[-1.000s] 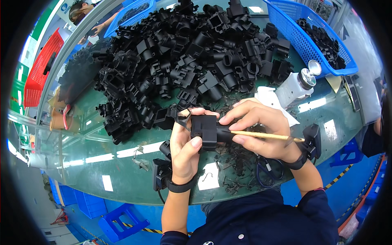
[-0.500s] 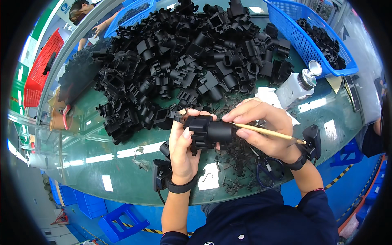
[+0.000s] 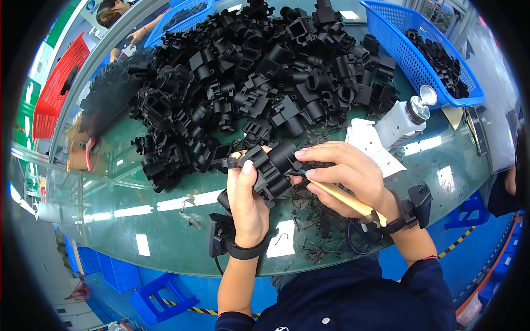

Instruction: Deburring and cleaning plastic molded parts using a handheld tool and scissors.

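Observation:
My left hand [image 3: 248, 207] is wrapped round a black moulded plastic part [image 3: 268, 179] with a round tube end, held tilted above the table. In my right hand [image 3: 353, 171] is a slim tool with a flat yellow handle [image 3: 345, 197], gripped between thumb and fingers. Its tip is close against the lower side of the part; whether it touches, I cannot tell. My right index fingertip rests at the tube's rim. A large heap of similar black parts [image 3: 248, 71] lies just beyond my hands.
Black plastic scraps [image 3: 314, 251] are strewn on the green table near me. To the right stand a white bottle with a metal top [image 3: 400, 121], a white sheet [image 3: 367, 140] and a blue basket [image 3: 397, 47] of black parts. Another person's hand [image 3: 135, 37] shows far left.
The part has turned in my left hand, its tube end now pointing up and away. The yellow-handled tool has swung steeper, its tip now lower on the part.

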Action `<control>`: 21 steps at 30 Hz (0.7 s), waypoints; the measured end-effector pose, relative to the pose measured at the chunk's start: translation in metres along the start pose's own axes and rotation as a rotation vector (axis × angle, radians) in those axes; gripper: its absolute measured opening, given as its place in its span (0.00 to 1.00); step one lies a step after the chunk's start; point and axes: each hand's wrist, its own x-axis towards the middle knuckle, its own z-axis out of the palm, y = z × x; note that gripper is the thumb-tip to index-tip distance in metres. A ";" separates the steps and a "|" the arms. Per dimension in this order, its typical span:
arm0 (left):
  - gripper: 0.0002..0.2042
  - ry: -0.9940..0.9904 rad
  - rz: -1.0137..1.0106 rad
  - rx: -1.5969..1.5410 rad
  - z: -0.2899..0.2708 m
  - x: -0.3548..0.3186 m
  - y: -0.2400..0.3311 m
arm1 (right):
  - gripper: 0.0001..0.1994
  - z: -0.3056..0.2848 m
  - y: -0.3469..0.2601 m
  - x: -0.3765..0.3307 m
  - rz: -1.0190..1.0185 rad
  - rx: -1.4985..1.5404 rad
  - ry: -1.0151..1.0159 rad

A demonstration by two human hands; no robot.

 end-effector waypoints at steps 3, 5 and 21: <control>0.15 0.024 0.013 0.008 0.001 0.000 0.000 | 0.12 -0.001 0.001 0.000 0.011 0.007 -0.014; 0.15 0.001 0.014 0.020 0.000 0.000 0.000 | 0.11 -0.001 0.002 -0.001 0.020 -0.008 -0.024; 0.19 -0.060 -0.074 0.060 0.001 -0.001 -0.007 | 0.02 0.011 0.000 -0.005 0.342 0.294 0.345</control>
